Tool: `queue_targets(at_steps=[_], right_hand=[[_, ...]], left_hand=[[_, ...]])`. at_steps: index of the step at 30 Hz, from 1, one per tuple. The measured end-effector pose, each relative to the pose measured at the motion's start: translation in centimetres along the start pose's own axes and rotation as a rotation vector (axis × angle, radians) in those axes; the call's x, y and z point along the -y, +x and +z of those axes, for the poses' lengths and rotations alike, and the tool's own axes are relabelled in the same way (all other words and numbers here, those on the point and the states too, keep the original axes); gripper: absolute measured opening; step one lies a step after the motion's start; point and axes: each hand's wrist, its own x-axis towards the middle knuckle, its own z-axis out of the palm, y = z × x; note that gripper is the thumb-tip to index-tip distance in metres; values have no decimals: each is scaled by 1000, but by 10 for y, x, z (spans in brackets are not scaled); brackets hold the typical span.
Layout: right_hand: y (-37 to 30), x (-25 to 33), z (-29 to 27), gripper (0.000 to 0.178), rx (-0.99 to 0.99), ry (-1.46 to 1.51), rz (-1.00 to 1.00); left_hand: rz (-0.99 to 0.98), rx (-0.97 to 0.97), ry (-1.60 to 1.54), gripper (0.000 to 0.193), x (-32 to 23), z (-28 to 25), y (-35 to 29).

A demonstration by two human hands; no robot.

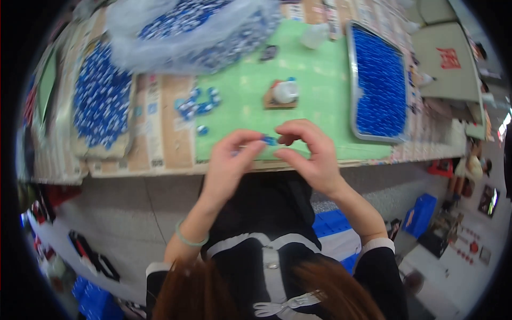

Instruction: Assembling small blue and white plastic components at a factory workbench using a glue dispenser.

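Note:
Over the near edge of a green mat [320,120], my left hand [234,154] pinches a small blue piece [270,140] between thumb and fingertips. The piece is blurred, so its exact kind cannot be made out. My right hand [309,152] faces it from the right, thumb and fingers curved apart with a gap between them. Beyond my hands stands a small white round container [285,92] on a brown block. A loose cluster of blue-and-white pieces [197,104] lies to the left of my left hand, with a single piece [202,129] nearer to me.
On the right stands a metal tray [353,80] filled with rows of blue pieces. At the left a shallow box [130,128] holds many blue-and-white pieces. A large clear plastic bag [125,50] of similar pieces sits at the back. A translucent bottle [314,36] stands at the back right.

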Motion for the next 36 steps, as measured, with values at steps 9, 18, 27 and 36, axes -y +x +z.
queue_targets(at_steps=[9,18,27,36], right_hand=[[-3,-60,-132,23,-447,-771,207],[40,-93,-143,16,-417,-1100,155],[38,-91,-146,14,-347,-1009,138],[14,-45,-94,22,-135,1140,445]], left_hand=[[94,-173,-206,21,-16,-37,13],[-283,165,-587,25,-3,-12,5],[-368,201,-786,33,-13,6,13],[-309,235,-605,32,-4,4,15]])
